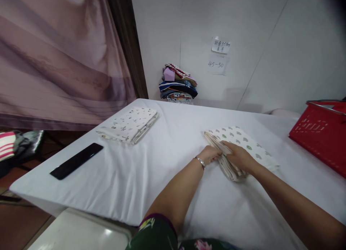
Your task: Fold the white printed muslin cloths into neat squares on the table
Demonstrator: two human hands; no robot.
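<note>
A folded white cloth (pixel 250 145) with grey and green prints lies on the right part of the table, its layered edge facing me. My left hand (pixel 211 154), with a silver bracelet at the wrist, is closed on that layered edge. Close beside it, my right hand (pixel 239 156) grips the same cloth, thumb over the top and fingers hidden in the layers. Another folded white cloth (pixel 132 123), printed with small dark and green figures, rests at the table's far left.
A white cloth covers the table (pixel 173 134). A long black flat object (pixel 77 161) lies at its left edge. On the right stands a red basket (pixel 321 131). Behind the table is a stack of folded fabrics (pixel 178 84). A white stool (pixel 81 232) stands at front left.
</note>
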